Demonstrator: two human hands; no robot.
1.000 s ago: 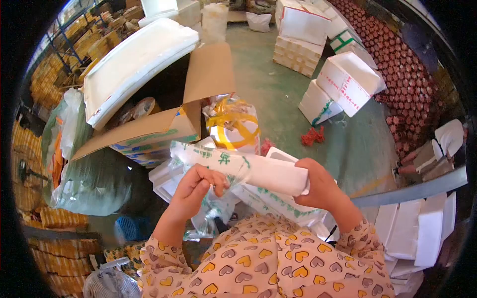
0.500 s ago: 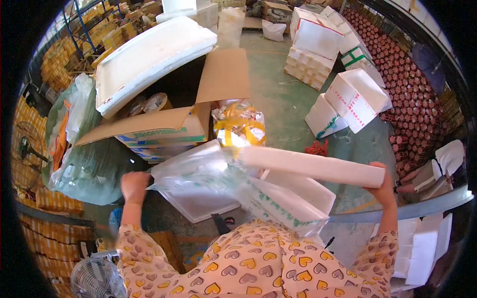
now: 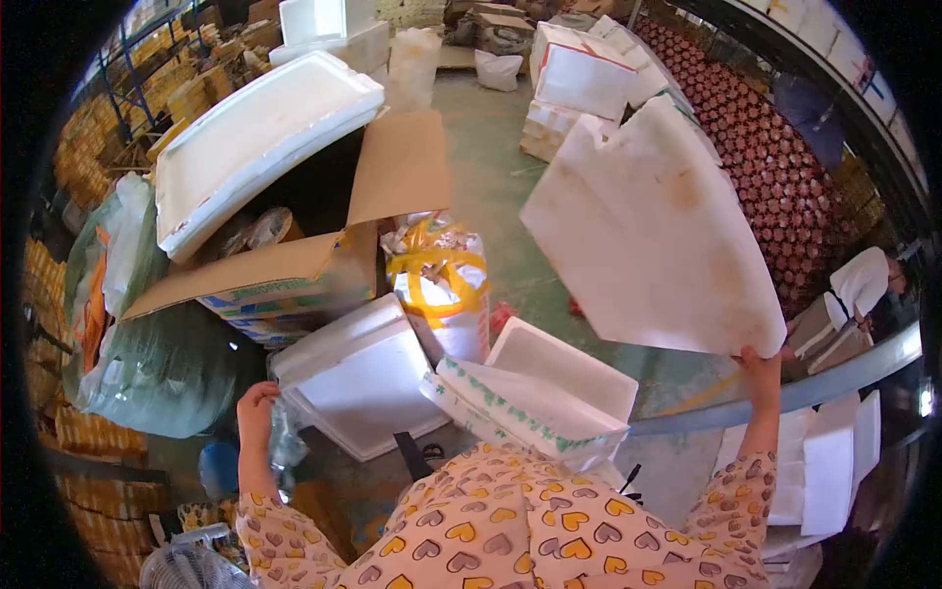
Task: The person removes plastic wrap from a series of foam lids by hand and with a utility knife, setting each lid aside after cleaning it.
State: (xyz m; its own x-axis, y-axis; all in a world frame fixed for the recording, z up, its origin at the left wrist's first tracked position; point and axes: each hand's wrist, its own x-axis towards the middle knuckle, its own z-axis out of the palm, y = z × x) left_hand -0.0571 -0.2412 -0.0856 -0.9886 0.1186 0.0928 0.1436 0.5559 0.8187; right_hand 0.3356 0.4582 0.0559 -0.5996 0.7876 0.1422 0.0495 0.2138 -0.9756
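Large white foam sheet (image 3: 653, 226) being gripped at lower corner by right hand (image 3: 760, 368), fingers closed on edge, sheet being held tilted up over green floor (image 3: 510, 196). Crumpled clear plastic bag (image 3: 285, 442) being clutched in closed left hand (image 3: 257, 410), low beside white foam box lid (image 3: 363, 378).

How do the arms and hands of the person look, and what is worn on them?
Both hands are bare: the left hand and the right hand show no gloves, rings or watch. The long pale pink sleeves carry a print of yellow, brown and white hearts and end in gathered cuffs, leaving the forearms uncovered.
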